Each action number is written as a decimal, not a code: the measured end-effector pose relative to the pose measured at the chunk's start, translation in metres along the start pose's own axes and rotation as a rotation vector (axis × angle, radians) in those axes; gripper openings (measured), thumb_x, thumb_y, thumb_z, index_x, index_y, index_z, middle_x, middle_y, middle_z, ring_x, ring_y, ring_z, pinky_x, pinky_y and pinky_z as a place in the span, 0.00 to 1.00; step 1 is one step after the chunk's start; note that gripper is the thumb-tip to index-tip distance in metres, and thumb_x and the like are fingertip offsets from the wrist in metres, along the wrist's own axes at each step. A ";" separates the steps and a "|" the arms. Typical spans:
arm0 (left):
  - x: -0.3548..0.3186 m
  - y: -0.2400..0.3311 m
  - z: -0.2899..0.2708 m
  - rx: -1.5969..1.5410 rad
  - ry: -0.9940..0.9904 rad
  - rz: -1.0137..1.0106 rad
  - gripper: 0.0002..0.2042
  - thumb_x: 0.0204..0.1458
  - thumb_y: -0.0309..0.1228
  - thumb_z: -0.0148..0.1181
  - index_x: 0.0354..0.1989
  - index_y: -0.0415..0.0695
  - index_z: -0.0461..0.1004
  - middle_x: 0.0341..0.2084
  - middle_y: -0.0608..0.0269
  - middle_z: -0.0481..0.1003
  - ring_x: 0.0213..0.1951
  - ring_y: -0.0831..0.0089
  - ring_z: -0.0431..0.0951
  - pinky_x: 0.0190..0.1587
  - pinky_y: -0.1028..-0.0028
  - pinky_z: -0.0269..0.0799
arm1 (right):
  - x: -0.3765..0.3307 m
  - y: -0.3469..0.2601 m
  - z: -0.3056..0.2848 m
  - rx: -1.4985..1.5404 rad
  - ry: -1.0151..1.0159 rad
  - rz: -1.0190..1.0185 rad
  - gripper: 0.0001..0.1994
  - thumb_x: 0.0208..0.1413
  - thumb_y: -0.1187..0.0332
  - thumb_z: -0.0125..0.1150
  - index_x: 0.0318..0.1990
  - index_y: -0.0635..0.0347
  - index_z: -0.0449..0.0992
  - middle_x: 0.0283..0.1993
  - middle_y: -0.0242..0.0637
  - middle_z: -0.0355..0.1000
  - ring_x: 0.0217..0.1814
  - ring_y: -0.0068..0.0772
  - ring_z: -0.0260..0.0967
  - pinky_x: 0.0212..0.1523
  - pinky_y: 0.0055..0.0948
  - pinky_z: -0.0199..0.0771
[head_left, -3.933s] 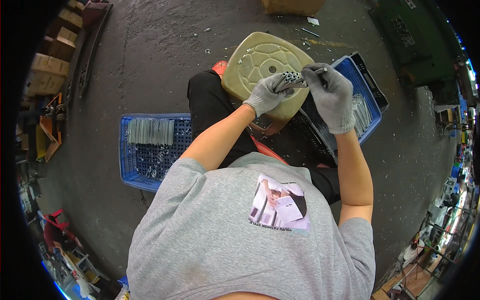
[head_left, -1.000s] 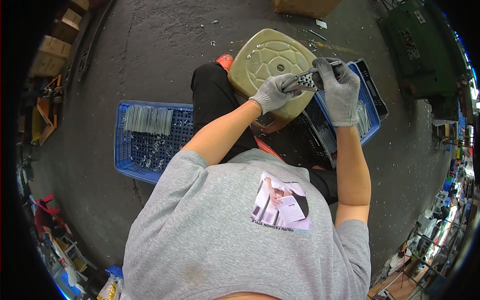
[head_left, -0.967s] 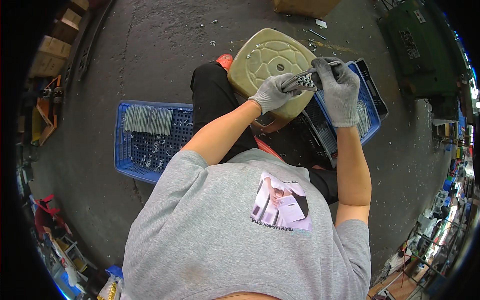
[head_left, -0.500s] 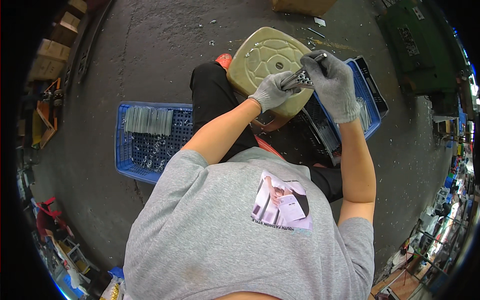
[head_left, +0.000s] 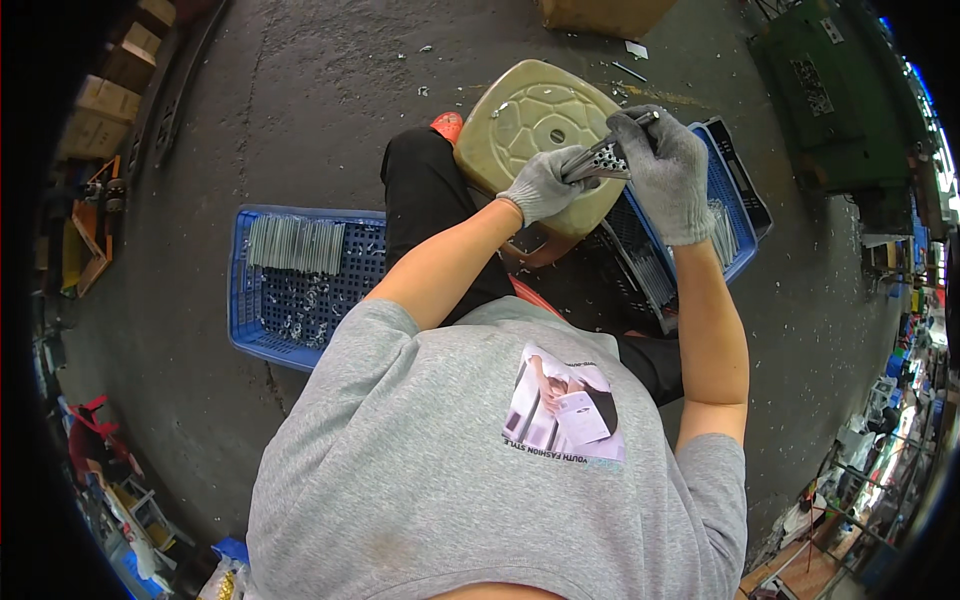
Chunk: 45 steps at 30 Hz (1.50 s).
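Observation:
My left hand [head_left: 543,187], in a grey knit glove, is closed round a bundle of thin metal rods [head_left: 607,162]. Their ends point right and show dark centres, so they may be hollow. My right hand [head_left: 672,172], also gloved, is closed on a single metal rod [head_left: 648,118] just above the bundle. That rod's tip sticks out past the fingers, and its other end reaches down toward the left hand. Both hands are over the right side of a yellowish plastic stool [head_left: 520,120].
On the left a blue crate [head_left: 240,300] holds a row of rods [head_left: 295,245] and loose small metal bits. Another blue crate [head_left: 745,255] with rods stands right of the stool, beside a black crate [head_left: 635,265]. A green machine [head_left: 820,110] is at the far right, a cardboard box [head_left: 605,12] ahead.
The view has shifted slightly. The right hand's rod has tilted a little at its tip; both hands keep their grips over the stool.

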<state>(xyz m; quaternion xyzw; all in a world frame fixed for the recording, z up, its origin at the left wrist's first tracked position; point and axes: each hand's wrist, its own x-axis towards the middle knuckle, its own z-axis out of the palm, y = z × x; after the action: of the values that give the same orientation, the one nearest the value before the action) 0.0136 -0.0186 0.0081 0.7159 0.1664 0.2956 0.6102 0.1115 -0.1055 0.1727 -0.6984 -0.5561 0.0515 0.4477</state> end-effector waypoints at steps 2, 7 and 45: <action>0.002 0.004 -0.001 0.064 -0.031 -0.005 0.13 0.45 0.22 0.64 0.41 0.43 0.75 0.32 0.67 0.79 0.29 0.75 0.74 0.35 0.76 0.71 | -0.002 -0.006 -0.004 -0.044 -0.033 -0.005 0.04 0.53 0.76 0.61 0.35 0.64 0.79 0.25 0.31 0.75 0.21 0.19 0.63 0.23 0.18 0.62; 0.004 -0.005 0.001 0.117 -0.049 0.019 0.13 0.45 0.25 0.64 0.41 0.43 0.75 0.32 0.64 0.79 0.30 0.70 0.76 0.37 0.73 0.72 | 0.000 -0.012 -0.014 0.009 -0.029 0.052 0.04 0.55 0.75 0.61 0.37 0.63 0.80 0.27 0.29 0.76 0.22 0.16 0.63 0.24 0.15 0.62; 0.002 -0.022 0.004 0.120 0.046 0.140 0.18 0.43 0.24 0.63 0.46 0.43 0.74 0.32 0.63 0.79 0.30 0.69 0.78 0.34 0.72 0.74 | -0.028 0.031 -0.004 0.677 0.115 0.315 0.16 0.49 0.77 0.65 0.47 0.58 0.76 0.39 0.31 0.75 0.23 0.18 0.64 0.22 0.16 0.62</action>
<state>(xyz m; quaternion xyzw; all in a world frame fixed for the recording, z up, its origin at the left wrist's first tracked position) 0.0201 -0.0163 -0.0135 0.7540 0.1475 0.3434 0.5402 0.1260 -0.1299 0.1419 -0.5896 -0.3674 0.2610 0.6703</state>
